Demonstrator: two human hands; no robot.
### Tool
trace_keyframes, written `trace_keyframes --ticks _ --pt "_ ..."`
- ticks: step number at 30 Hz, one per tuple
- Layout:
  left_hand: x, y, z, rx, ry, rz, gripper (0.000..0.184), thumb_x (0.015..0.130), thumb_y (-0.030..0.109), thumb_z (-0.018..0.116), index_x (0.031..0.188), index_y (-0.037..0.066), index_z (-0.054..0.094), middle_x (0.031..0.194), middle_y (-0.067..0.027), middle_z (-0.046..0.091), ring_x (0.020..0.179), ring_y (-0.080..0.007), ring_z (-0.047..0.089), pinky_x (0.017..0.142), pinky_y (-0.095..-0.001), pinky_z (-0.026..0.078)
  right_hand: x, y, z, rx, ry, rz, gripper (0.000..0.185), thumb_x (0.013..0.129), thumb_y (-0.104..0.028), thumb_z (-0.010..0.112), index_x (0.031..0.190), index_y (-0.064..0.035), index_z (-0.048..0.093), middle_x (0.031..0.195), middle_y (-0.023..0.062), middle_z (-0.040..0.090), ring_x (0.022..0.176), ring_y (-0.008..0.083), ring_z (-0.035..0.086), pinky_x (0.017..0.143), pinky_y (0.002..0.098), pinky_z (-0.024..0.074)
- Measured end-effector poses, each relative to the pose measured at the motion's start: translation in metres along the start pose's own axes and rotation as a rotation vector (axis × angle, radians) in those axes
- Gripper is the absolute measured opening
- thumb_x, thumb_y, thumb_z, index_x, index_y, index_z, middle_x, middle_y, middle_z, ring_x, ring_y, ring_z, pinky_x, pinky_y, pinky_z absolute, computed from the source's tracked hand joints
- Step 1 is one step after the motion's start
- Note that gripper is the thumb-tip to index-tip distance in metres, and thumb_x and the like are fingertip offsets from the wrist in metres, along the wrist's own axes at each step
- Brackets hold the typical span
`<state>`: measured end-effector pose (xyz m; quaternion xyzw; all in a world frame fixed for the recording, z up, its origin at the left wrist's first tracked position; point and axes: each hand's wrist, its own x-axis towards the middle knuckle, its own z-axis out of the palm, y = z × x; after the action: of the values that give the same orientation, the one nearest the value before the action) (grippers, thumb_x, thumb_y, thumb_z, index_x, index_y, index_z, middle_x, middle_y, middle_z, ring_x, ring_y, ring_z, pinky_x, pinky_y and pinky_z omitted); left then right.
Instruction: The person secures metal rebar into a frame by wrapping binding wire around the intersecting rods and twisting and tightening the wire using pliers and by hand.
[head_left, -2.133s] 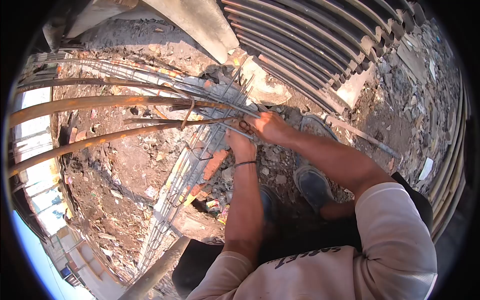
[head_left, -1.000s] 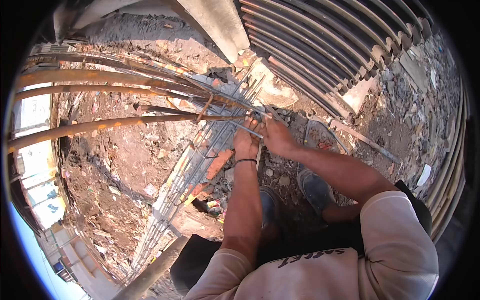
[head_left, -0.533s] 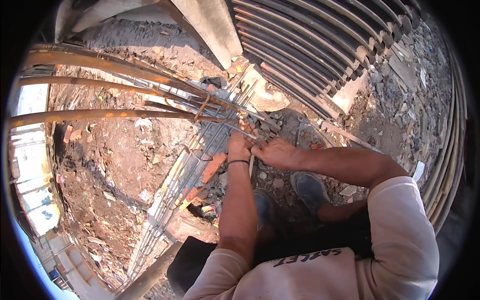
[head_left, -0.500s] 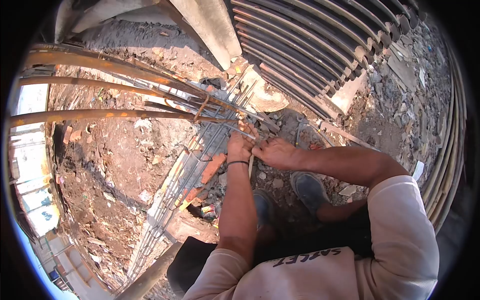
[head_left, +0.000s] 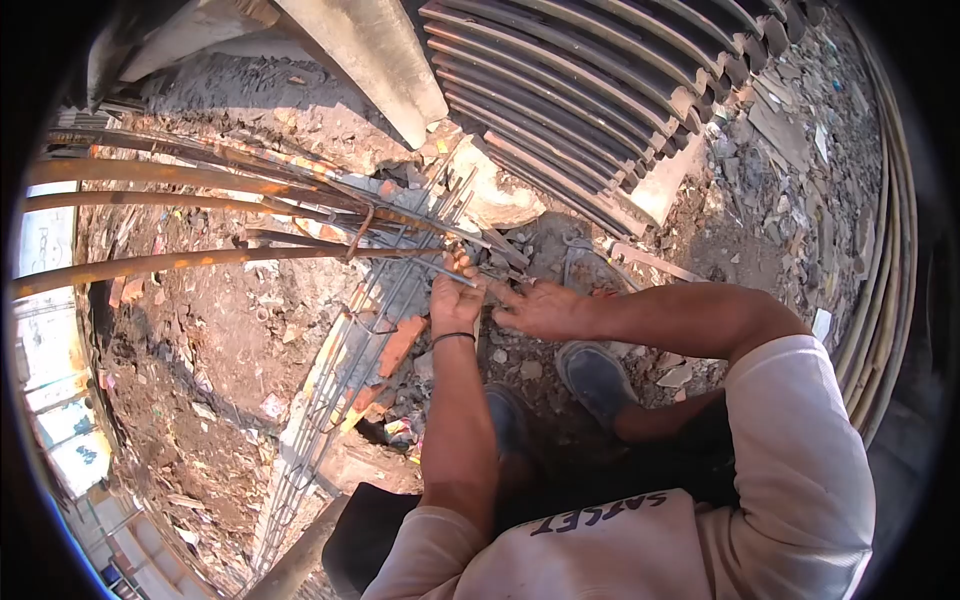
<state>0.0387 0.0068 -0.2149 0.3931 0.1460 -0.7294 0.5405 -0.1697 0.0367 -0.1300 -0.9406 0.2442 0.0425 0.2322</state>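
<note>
My left hand (head_left: 457, 298), a dark band at its wrist, is closed around a thin steel bar (head_left: 440, 268) near the bar's end. Curled fingertips show above the bar. Close on its right is my right hand (head_left: 545, 309), its thumb and forefinger apart and pointing at the left hand. I cannot make out anything held in it. Just beyond my left hand, rusty steel bars (head_left: 200, 262) come in from the left, bound by a rusty loop (head_left: 360, 230). Below them a long rebar cage (head_left: 330, 400) runs diagonally along the ground.
Corrugated roof tiles (head_left: 560, 95) are stacked at the upper right, beside a concrete slab (head_left: 370, 65). Rubble and broken brick (head_left: 400, 345) cover the ground around my shoes (head_left: 595, 380). Long poles (head_left: 890, 250) stretch along the right edge.
My right hand's fingers have spread and drawn slightly away from my left hand. The left hand keeps its hold on the bar. The whole view has shifted a little.
</note>
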Motion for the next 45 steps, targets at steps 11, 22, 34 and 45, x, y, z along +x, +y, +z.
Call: trace_keyframes --ticks 11,22,34,45 --pt "0.010 -0.016 0.020 0.394 0.465 0.351 0.020 0.092 0.030 0.063 0.092 0.010 0.063 0.059 0.0017 0.047 0.052 -0.0171 0.046 0.048 -0.0349 0.034 -0.168 0.045 -0.006 0.029 -0.421 0.496 0.025 0.088 -0.012 0.055 0.111 -0.0010 0.057 0.110 0.0235 0.064 0.095 0.0374 0.069 0.081 0.0468 0.0542" --pt "-0.006 -0.030 0.032 1.072 0.391 1.031 0.027 0.084 0.017 0.069 0.069 0.001 0.055 0.064 -0.0008 0.051 0.056 -0.0134 0.044 0.053 -0.0360 0.037 -0.150 0.058 0.096 0.077 0.141 1.012 0.041 0.084 -0.016 0.059 0.120 0.0000 0.049 0.118 0.0213 0.056 0.098 0.0407 0.064 0.084 0.0483 0.0524" --pt "0.009 -0.026 0.036 0.669 0.555 0.659 0.017 0.083 0.013 0.071 0.079 0.006 0.055 0.075 -0.0022 0.048 0.066 -0.0172 0.042 0.059 -0.0404 0.036 -0.158 0.075 -0.011 0.544 0.400 0.906 0.049 0.090 -0.043 0.065 0.115 -0.0011 0.060 0.085 0.0197 0.066 0.073 0.0349 0.063 0.070 0.0459 0.0478" --pt "-0.007 -0.034 0.021 0.819 0.315 0.976 0.027 0.091 0.007 0.063 0.067 0.007 0.051 0.061 0.0042 0.038 0.054 -0.0075 0.034 0.050 -0.0311 0.027 -0.164 0.037 -0.006 0.853 -0.253 0.426 0.039 0.094 -0.041 0.061 0.107 -0.0047 0.067 0.099 0.0176 0.065 0.096 0.0336 0.063 0.082 0.0436 0.0471"
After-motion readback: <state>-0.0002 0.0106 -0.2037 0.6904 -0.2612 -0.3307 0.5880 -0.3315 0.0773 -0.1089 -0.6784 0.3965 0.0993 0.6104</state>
